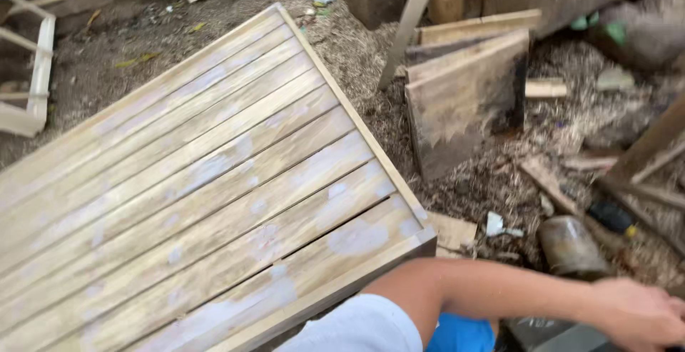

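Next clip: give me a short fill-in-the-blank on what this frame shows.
1. The big slatted panel is made of ____.
2. The ground around it is covered in ____.
3. The one hand in view reaches toward the frame's lower ____ corner.

Missing words: wood; sawdust; right

Jar [569,246] right of slatted panel [207,188]

The slatted panel [207,188] is pale, matt wood smeared with whitish filler; at three o'clock, rough sawdust [499,174] covers the ground.
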